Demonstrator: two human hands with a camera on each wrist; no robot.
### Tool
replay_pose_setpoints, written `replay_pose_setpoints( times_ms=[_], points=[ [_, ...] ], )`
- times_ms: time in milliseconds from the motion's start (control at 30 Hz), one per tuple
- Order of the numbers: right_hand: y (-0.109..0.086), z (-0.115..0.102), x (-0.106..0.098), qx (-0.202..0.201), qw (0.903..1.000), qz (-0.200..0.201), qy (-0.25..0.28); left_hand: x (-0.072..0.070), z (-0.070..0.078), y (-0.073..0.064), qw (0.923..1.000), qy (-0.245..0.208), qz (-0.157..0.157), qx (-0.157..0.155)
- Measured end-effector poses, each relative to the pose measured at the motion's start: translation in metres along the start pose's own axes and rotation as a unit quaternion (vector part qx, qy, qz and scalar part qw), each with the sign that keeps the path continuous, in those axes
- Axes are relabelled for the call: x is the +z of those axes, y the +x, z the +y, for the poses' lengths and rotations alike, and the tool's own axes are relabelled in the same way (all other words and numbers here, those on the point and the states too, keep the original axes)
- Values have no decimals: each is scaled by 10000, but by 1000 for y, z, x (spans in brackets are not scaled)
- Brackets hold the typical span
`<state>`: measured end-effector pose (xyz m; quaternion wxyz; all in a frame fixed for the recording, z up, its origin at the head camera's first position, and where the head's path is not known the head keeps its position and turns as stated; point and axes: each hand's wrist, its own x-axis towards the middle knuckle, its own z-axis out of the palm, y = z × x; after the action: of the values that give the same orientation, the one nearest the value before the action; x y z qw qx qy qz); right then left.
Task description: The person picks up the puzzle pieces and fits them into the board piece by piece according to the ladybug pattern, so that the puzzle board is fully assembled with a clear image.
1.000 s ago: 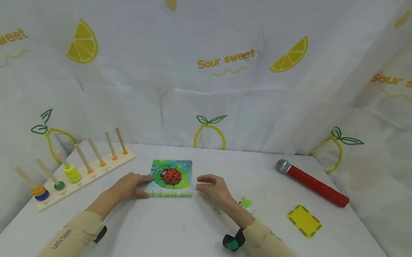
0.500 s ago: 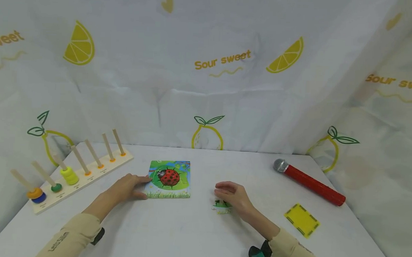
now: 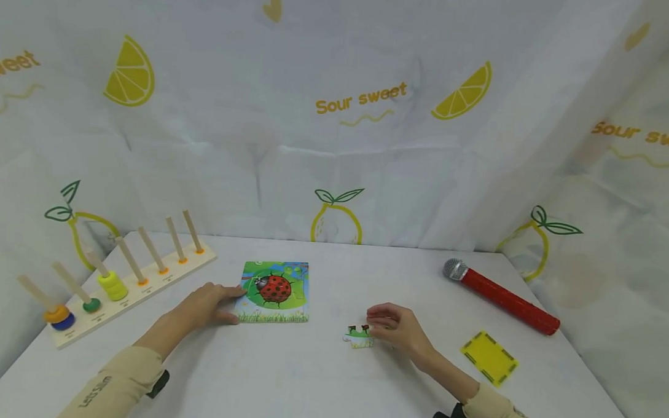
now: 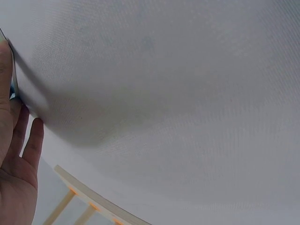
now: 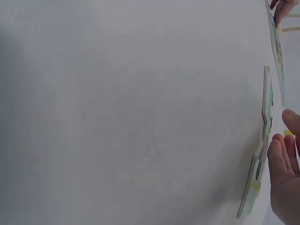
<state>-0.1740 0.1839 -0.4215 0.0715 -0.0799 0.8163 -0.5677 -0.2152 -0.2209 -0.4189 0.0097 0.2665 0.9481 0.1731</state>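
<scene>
A square ladybug puzzle lies left of the table's middle. My left hand rests at its left side, index finger over the edge and thumb near the lower corner. In the left wrist view, the left hand shows fairly straight fingers beside the puzzle's edge. Farther right, a loose puzzle piece with green and dark legs lies flat. My right hand hovers beside it, thumb and fingers apart. In the right wrist view, two pieces show near that hand: an upper piece and a lower piece.
On the left stands a wooden peg rack with coloured beads on some pegs. A red microphone lies at the right, with a yellow rectangular plate in front of it. White lemon-print cloth hangs behind the table.
My right hand has moved right and towards me, from beside the ladybug puzzle to the loose pieces. One piece it covered now shows. My left hand has stayed at the puzzle's edge.
</scene>
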Motion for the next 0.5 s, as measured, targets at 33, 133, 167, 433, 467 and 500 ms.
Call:
replay_pose_setpoints(
  times_ms=[33, 133, 167, 433, 467, 500],
  points=[
    [0, 1, -1, -26, 10000, -51, -23, 0, -1, 0, 10000, 20, 25, 30],
    [3, 5, -3, -116, 9997, -215, -88, 1, -3, 0, 9999, 46, 92, 116],
    [3, 5, -3, -157, 9994, -263, -145, 1, -3, 0, 9999, 35, 104, 131],
    [1, 7, 1, -360, 9971, -545, -381, 2, -3, 0, 9999, -62, 45, 69],
    [-1, 7, 2, -357, 9970, -608, -316, 2, -3, 0, 10000, -59, 31, 53],
    [-2, 6, 3, -342, 9968, -682, -247, 2, -3, 0, 10000, -73, 25, 34]
  ],
)
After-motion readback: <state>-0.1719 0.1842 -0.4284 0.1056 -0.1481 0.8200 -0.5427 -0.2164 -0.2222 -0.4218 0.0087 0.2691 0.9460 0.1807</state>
